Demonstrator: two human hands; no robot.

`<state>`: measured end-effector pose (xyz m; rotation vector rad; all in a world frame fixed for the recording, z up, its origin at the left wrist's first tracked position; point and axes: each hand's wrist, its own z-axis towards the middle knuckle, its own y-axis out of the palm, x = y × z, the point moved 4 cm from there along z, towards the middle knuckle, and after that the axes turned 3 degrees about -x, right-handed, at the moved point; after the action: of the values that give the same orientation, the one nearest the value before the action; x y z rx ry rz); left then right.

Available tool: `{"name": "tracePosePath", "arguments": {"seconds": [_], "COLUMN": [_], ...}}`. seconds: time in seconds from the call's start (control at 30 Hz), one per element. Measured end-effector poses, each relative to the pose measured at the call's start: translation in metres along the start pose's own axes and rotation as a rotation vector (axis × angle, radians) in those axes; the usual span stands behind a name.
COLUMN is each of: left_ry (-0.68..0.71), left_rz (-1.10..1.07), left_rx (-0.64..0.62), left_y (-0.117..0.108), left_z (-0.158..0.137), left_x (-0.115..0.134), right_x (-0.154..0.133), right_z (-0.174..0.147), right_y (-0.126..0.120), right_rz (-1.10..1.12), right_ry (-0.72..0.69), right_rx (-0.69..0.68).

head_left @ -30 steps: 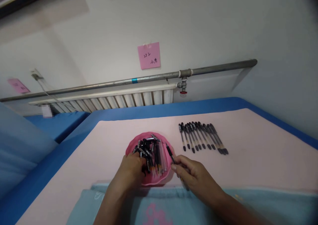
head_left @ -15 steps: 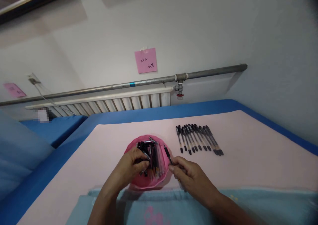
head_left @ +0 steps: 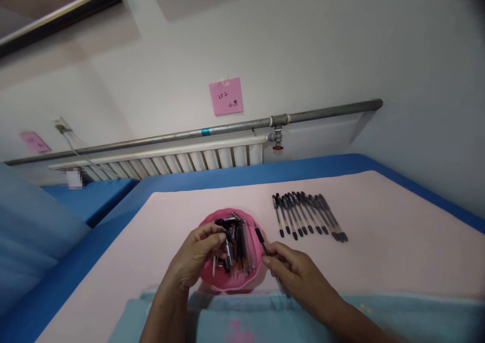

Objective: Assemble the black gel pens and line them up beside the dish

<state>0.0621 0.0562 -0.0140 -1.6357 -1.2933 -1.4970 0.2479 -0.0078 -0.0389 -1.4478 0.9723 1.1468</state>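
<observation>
In the grip of the left hand (head_left: 199, 252), a small dark piece, seemingly a pen cap (head_left: 229, 252), is pinched; a second ago those fingers were sunk in the pile, so one piece appears to have been singled out. By the right hand (head_left: 293, 264), an uncapped black pen (head_left: 260, 235) is still held, its tip toward the upper left, apart from the cap. Loose pen parts (head_left: 241, 242) are contained in the pink bowl (head_left: 227, 284) at lower centre; right of it, capped pens (head_left: 306, 216) are lined up on the pink sheet (head_left: 371, 216).
</observation>
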Motion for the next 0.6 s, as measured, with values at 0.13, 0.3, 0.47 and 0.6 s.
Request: {"name": "tracePosePath", "arguments": {"seconds": [0.13, 0.3, 0.47, 0.6], "left_ry": [0.038, 0.055, 0.044, 0.085], "left_rz": [0.079, 0.439, 0.88, 1.124], "left_rx": [0.078, 0.158, 0.172, 0.142], "left_y": [-0.007, -0.015, -0.018, -0.018], "left_z": [0.0, 0.003, 0.006, 0.005], "left_x": [0.003, 0.0, -0.002, -0.001], "right_x": [0.0, -0.001, 0.001, 0.002], "right_z": [0.0, 0.0, 0.001, 0.0], "right_y": [0.0, 0.0, 0.0, -0.001], "right_rz": [-0.002, -0.024, -0.074, -0.097], "right_ry": [0.004, 0.017, -0.01, -0.012], "right_rx": [0.003, 0.004, 0.014, 0.014]}}
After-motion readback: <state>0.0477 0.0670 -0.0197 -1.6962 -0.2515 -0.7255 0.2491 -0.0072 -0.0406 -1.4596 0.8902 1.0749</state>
